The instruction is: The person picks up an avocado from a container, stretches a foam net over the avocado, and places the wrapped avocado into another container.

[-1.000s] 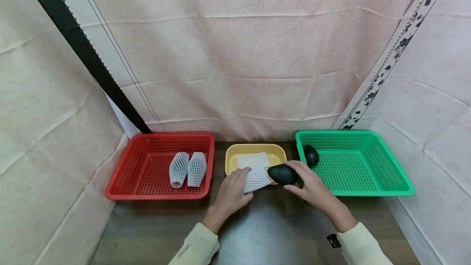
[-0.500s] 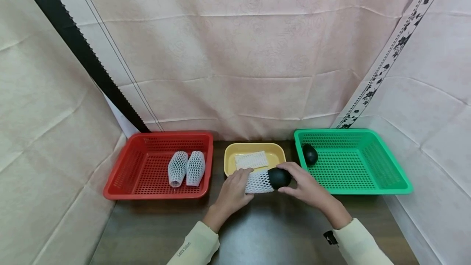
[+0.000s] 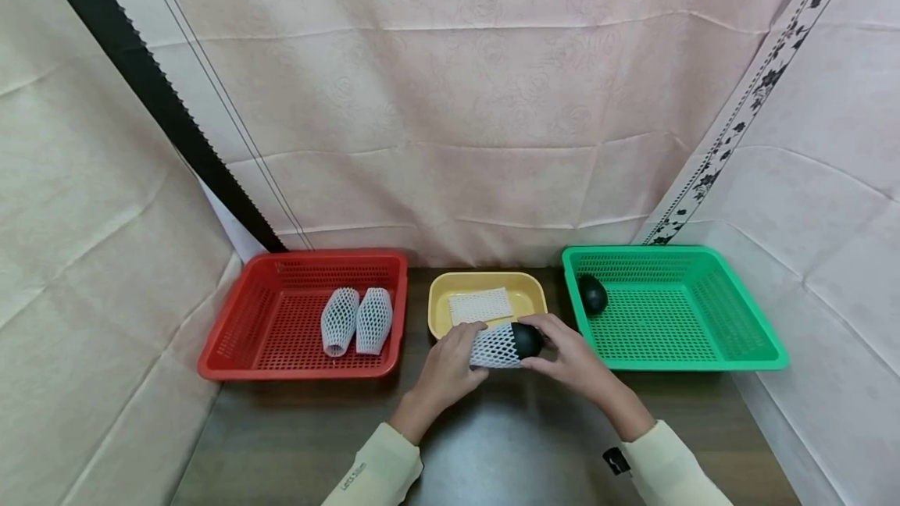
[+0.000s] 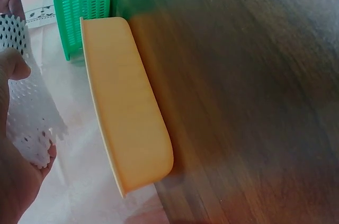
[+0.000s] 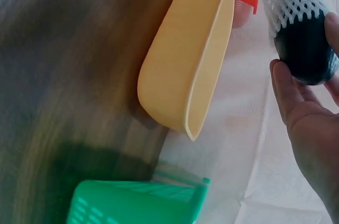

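Observation:
In the head view my left hand (image 3: 450, 365) grips a white foam net sleeve (image 3: 494, 347) near the front of the yellow tray (image 3: 441, 295). A dark avocado (image 3: 527, 340) sits partly inside that sleeve, its rounded end sticking out to the right. My right hand (image 3: 573, 361) holds this bare end between thumb and fingers. The right wrist view shows the net edge around the avocado (image 5: 304, 49), clear above the table. In the left wrist view the sleeve's other end (image 4: 32, 144) hangs slack beside my thumb.
Another flat foam net (image 3: 481, 306) lies in the yellow tray. To the left stands a red basket (image 3: 281, 375) with two net-wrapped pieces (image 3: 357, 322). At right, a green basket (image 3: 703, 366) holds one bare avocado (image 3: 593, 295). Cloth (image 3: 492, 139) hangs behind the table.
The avocado has moved left into the foam net, pushed by my right hand, and less of it shows. My left hand keeps its hold on the net, nearly still.

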`<action>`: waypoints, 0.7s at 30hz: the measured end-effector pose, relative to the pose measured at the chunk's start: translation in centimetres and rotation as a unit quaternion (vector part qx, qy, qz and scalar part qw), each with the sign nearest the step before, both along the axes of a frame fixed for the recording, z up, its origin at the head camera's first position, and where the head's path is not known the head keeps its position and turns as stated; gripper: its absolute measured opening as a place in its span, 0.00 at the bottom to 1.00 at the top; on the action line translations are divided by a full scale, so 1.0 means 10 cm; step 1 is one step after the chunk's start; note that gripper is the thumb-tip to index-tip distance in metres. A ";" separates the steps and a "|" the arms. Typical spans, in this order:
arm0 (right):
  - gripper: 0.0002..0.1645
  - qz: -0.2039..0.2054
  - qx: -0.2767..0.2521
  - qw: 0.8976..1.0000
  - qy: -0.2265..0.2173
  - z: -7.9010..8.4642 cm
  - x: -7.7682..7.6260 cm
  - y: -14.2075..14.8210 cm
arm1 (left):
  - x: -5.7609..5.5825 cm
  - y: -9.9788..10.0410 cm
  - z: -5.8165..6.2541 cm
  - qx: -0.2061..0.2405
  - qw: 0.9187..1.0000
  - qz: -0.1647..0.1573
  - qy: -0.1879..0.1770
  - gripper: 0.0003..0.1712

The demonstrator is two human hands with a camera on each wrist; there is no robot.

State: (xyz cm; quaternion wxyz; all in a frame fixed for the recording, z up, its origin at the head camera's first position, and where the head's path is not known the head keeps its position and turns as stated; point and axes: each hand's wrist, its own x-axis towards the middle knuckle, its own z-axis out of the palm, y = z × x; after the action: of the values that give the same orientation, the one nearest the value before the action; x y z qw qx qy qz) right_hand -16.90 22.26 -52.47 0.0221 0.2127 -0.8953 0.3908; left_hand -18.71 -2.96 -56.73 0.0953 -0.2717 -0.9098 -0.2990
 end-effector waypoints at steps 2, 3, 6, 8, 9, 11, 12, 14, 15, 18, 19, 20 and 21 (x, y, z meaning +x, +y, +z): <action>0.40 0.005 -0.013 1.000 -0.023 -0.01 0.01 -0.01 | 0.00 0.00 0.00 0.003 1.000 0.000 0.000 0.40; 0.40 0.009 -0.021 0.999 -0.034 -0.02 0.01 -0.02 | 0.01 0.00 0.00 0.003 1.000 0.002 -0.001 0.40; 0.40 0.014 -0.038 0.998 -0.054 -0.03 0.02 -0.02 | 0.01 0.00 -0.02 0.009 1.000 0.006 -0.004 0.38; 0.39 0.014 -0.049 0.997 -0.054 -0.06 0.02 -0.02 | 0.02 0.00 -0.02 0.016 1.000 0.008 -0.012 0.38; 0.38 0.013 -0.054 0.997 -0.053 -0.06 0.02 -0.03 | 0.03 0.00 -0.03 0.019 1.000 0.008 -0.015 0.38; 0.38 0.009 -0.060 0.997 -0.046 -0.08 0.02 -0.04 | 0.04 0.01 -0.03 0.024 1.000 0.006 -0.019 0.39; 0.37 0.007 -0.063 0.997 -0.042 -0.08 0.02 -0.05 | 0.04 0.01 -0.02 0.026 0.999 0.005 -0.020 0.39; 0.37 -0.001 -0.064 0.997 -0.036 -0.09 0.02 -0.08 | 0.04 0.01 -0.01 0.030 0.999 0.002 -0.020 0.40; 0.37 -0.005 -0.066 0.997 -0.034 -0.09 0.02 -0.10 | 0.04 0.01 0.00 0.032 0.999 0.001 -0.020 0.40; 0.36 -0.015 -0.068 0.997 -0.028 -0.09 0.02 -0.15 | 0.04 -0.01 0.01 0.036 0.999 -0.002 -0.020 0.42; 0.36 -0.018 -0.065 0.997 -0.023 -0.09 0.03 -0.16 | 0.04 -0.01 0.00 0.037 0.999 -0.003 -0.020 0.43; 0.36 -0.019 -0.062 0.998 -0.017 -0.09 0.03 -0.18 | 0.04 -0.01 0.00 0.039 0.999 -0.004 -0.020 0.43; 0.36 -0.018 -0.062 0.998 -0.009 -0.09 0.04 -0.20 | 0.04 -0.01 0.00 0.040 0.999 -0.006 -0.020 0.44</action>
State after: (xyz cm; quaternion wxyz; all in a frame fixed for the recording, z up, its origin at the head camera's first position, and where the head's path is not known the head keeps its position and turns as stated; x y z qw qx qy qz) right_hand -16.49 20.28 -53.37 0.0341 0.1914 -0.8732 0.4470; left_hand -18.28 -3.09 -56.75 0.0857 -0.2667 -0.8974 -0.3408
